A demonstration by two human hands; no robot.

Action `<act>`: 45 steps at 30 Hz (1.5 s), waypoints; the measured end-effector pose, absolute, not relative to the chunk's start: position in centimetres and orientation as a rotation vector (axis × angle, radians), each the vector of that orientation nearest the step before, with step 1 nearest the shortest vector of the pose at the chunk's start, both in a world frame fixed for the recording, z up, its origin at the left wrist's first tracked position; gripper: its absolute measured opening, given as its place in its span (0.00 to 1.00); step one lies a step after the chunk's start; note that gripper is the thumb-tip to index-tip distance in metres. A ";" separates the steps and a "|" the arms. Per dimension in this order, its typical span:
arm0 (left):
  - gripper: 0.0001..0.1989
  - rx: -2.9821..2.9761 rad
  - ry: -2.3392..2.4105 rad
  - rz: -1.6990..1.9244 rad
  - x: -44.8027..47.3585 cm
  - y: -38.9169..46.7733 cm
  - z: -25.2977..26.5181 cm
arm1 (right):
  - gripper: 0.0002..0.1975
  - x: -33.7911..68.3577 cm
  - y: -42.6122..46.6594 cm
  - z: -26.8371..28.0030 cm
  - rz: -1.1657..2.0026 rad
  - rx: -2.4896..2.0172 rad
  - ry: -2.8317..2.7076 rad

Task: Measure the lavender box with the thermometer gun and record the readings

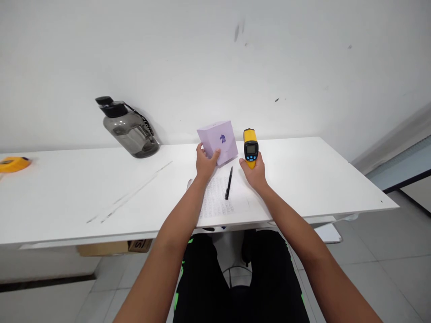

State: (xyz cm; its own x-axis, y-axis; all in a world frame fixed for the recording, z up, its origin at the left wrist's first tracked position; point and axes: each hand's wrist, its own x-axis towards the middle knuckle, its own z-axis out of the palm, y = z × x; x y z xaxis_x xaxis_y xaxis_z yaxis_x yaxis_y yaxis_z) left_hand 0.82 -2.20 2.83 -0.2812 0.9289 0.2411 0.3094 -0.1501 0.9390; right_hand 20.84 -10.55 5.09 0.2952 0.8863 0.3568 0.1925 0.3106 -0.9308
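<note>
My left hand (204, 165) grips a light purple box (226, 146) by its lower left side, thumb across the front. A dark horse-head mark is on that face, and the box is tilted. My right hand (257, 174) is wrapped round the handle of a yellow and black infrared thermometer (251, 146). Its small grey screen and blue buttons face me. Between my forearms, a black pen (229, 184) lies on a sheet of paper (213, 199) covered with rows of writing.
A grey see-through water bottle (129, 130) with a black lid stands back left by the wall. Far left on the white table (289, 179) lies a yellow object (14, 164), perhaps a tape measure. A cardboard box (104, 248) sits below the table.
</note>
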 end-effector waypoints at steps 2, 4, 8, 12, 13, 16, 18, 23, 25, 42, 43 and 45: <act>0.47 1.401 1.568 1.453 0.8 -2.2 2.9 | 0.27 20.8 -10.6 5.2 0.654 -1.190 -1.205; 0.47 1.396 1.561 1.456 0.8 -2.2 2.9 | 0.27 20.8 -10.7 5.3 0.662 -1.192 -1.209; 0.47 1.397 1.544 1.461 0.8 -2.2 2.9 | 0.26 20.8 -10.8 5.5 0.682 -1.210 -1.190; 0.47 1.389 1.543 1.458 0.8 -2.1 2.8 | 0.25 20.8 -10.9 5.5 0.684 -1.225 -1.184; 0.47 1.381 1.541 1.460 0.8 -2.1 2.8 | 0.25 20.8 -10.8 5.4 0.677 -1.223 -1.189; 0.47 1.357 1.539 1.463 0.8 -2.1 2.9 | 0.24 20.8 -10.6 5.1 0.647 -1.198 -1.210; 0.47 1.353 1.538 1.455 0.8 -2.2 3.0 | 0.24 20.8 -10.4 4.8 0.630 -1.180 -1.218; 0.46 1.354 1.510 1.464 0.8 -2.4 3.2 | 0.24 20.9 -10.0 4.3 0.613 -1.168 -1.217; 0.46 1.350 1.507 1.466 0.8 -2.4 3.2 | 0.24 20.9 -10.0 4.2 0.605 -1.168 -1.211; 0.49 1.329 1.497 1.473 0.7 -1.9 2.6 | 0.24 20.8 -10.1 4.4 0.621 -1.163 -1.184; 0.49 1.326 1.498 1.474 0.7 -1.9 2.6 | 0.24 20.8 -10.0 4.4 0.624 -1.163 -1.179; 0.49 1.322 1.503 1.469 0.7 -1.9 2.7 | 0.24 20.8 -10.0 4.3 0.635 -1.159 -1.162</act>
State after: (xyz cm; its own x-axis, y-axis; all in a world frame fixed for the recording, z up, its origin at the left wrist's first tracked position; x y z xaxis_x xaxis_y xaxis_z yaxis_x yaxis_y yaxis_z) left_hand 0.68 -1.92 2.65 -0.2831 0.9394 0.1933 0.2150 -0.1342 0.9673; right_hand 20.78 -9.97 4.32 0.3273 0.8709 0.3666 0.1625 0.3303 -0.9298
